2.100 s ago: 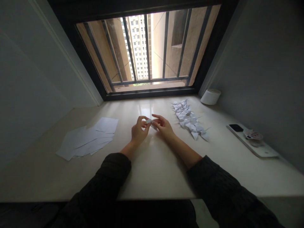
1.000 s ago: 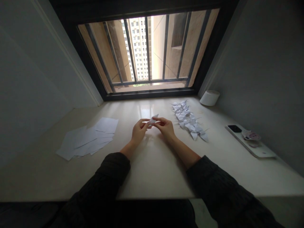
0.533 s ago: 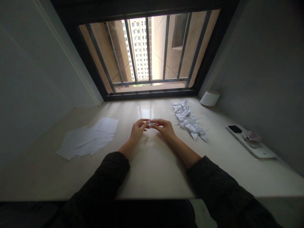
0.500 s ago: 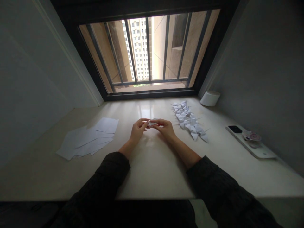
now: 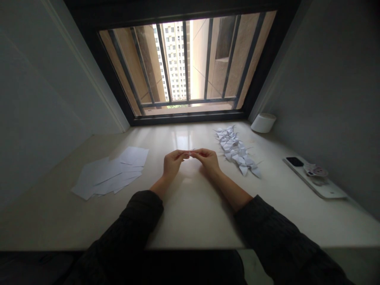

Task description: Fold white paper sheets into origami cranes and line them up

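My left hand (image 5: 172, 163) and my right hand (image 5: 208, 160) meet fingertip to fingertip over the middle of the pale table (image 5: 190, 206). Both pinch a small folded white paper piece (image 5: 189, 152), which shows only as a thin sliver between the fingers. To the right lies a row of several folded white paper shapes (image 5: 237, 152). On the left lies a loose spread of flat white paper sheets (image 5: 109, 174).
A white roll-shaped object (image 5: 263, 122) stands at the back right corner. A phone and a small round item rest on a white flat object (image 5: 316, 178) near the right wall. A barred window (image 5: 187, 67) lies straight ahead.
The folded paper stood up as a visible point between my fingers a second ago; now it is flattened and nearly hidden in the pinch. Both hands stayed in place.
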Demonstrator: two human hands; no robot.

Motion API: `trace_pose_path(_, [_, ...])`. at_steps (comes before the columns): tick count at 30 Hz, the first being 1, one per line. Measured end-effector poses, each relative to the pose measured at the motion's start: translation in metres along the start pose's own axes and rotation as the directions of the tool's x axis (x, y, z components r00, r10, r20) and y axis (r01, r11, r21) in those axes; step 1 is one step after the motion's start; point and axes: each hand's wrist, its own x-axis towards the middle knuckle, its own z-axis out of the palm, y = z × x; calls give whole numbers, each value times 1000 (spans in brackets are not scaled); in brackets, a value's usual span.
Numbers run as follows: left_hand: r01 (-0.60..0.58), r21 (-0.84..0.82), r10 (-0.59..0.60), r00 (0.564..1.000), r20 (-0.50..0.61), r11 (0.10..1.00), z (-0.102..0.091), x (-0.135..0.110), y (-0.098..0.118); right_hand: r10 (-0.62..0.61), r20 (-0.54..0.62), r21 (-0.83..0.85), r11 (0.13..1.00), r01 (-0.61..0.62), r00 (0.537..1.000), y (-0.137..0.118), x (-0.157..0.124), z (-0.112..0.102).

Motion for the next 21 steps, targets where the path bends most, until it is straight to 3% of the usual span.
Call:
trace_pose_path(9, [7,-11,-7,1000,-1,1000,3,-2,1,24,-70,-44,999,-27,997,0,2,-1])
trace_pose_path(14, [-3,-41,1,999,-43,999,3,0,-3,-29,52,-1,1000,29,998,0,2,-2])
trace_pose_path(21, [-12,-24,11,998,-65,1000,2,0,-1,-26,53,19,1000,25,998,1,2,-1])
